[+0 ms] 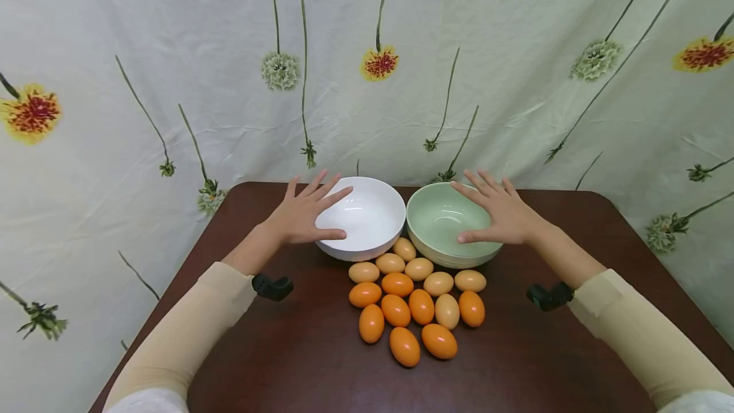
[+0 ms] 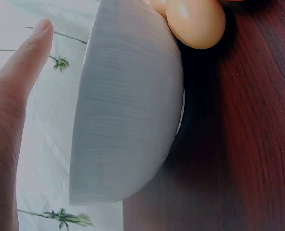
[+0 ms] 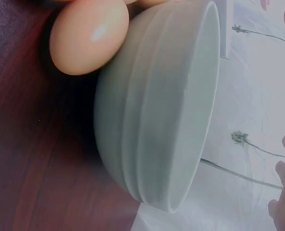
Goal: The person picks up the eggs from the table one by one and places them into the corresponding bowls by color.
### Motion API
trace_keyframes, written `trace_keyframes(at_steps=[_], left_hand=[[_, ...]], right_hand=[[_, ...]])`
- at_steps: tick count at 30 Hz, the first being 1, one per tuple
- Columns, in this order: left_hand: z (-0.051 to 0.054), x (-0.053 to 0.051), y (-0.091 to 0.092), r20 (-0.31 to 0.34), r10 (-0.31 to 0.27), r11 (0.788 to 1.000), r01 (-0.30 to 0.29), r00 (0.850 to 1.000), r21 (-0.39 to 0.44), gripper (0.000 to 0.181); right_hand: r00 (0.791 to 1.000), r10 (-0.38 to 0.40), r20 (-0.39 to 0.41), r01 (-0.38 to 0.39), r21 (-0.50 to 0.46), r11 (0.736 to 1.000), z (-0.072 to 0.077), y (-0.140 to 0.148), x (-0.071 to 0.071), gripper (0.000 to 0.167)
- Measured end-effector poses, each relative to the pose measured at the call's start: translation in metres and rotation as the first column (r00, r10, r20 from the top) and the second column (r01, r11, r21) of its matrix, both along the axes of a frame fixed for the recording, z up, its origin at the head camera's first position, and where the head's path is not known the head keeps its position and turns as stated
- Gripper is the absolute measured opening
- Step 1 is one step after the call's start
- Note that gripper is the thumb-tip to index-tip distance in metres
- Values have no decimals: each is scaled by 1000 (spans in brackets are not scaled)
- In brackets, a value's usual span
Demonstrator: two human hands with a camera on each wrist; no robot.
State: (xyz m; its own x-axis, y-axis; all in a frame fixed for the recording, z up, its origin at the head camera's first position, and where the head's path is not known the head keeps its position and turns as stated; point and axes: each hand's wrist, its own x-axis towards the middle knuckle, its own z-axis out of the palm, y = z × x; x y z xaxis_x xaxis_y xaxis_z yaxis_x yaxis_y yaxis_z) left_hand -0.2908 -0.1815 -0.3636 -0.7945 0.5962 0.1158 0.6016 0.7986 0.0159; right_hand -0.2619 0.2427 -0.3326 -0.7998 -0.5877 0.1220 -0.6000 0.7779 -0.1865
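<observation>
My left hand [image 1: 301, 214] hovers over the left rim of a white bowl [image 1: 367, 218], fingers spread and holding nothing. Over the right side of a pale green bowl [image 1: 441, 225], my right hand [image 1: 501, 212] is spread in the same way, also holding nothing. In front of the bowls lie several light brown eggs [image 1: 438, 283] and, nearer to me, several deep orange eggs [image 1: 404, 347]. The left wrist view has the white bowl's outer wall [image 2: 128, 106] beside my thumb. A light brown egg [image 3: 89, 36] sits against the green bowl [image 3: 152, 106] in the right wrist view.
Everything stands on a dark brown wooden table [image 1: 275, 355]. The two bowls are side by side near its back edge. A pale cloth [image 1: 229, 37] with printed flowers hangs behind the table. Each wrist wears a black device, such as the one on the left [image 1: 272, 287].
</observation>
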Motion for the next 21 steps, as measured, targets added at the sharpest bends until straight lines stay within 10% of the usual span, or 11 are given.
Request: trace_keyframes(at_steps=[21], left_hand=[[-27, 18, -16, -11, 62, 975, -59, 998, 213, 89]], right_hand=[[996, -51, 68, 68, -263, 962, -39, 19, 35, 92]])
